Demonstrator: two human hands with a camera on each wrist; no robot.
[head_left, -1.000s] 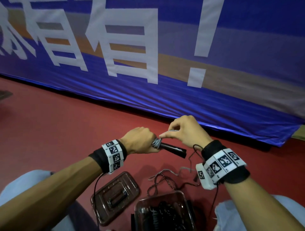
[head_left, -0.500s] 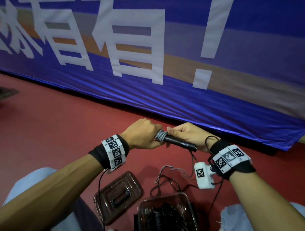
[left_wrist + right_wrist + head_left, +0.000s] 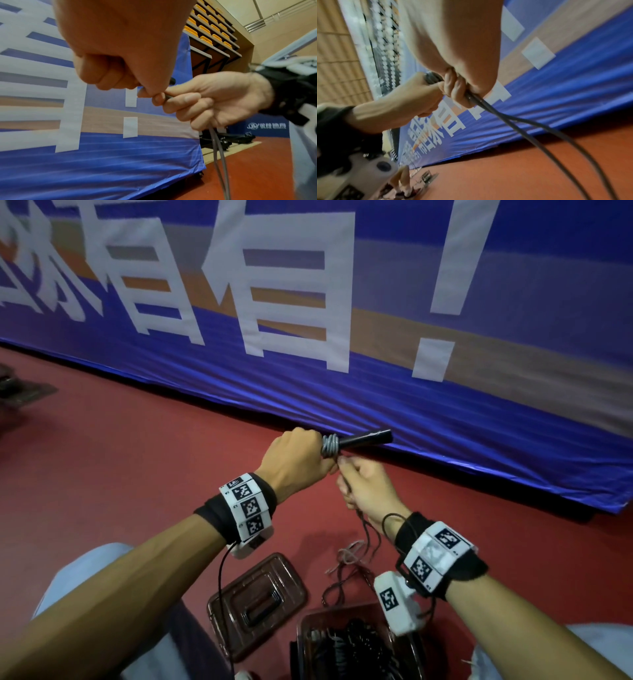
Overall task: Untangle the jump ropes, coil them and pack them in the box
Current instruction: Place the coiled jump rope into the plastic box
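Observation:
My left hand (image 3: 301,462) grips black jump rope handles (image 3: 366,437) that stick out to the right, with grey cord (image 3: 329,445) wound in tight turns around them. Just below, my right hand (image 3: 366,487) holds the loose cord (image 3: 218,146) in a fist; two strands (image 3: 539,132) hang from it toward the floor. The rest of the rope (image 3: 346,563) lies tangled on the red floor near me. A clear box (image 3: 404,648) with dark coiled ropes inside stands at the bottom, its lid (image 3: 257,601) lying to its left.
A blue banner (image 3: 342,354) with white characters stands close behind my hands. The red floor (image 3: 120,467) stretches to the left. My knees frame the box at both bottom corners. Orange stadium seats (image 3: 211,33) show in the left wrist view.
My left hand lifted and tilted the handles so they point right and up. My right hand left the handles and dropped below them, now holding the cord.

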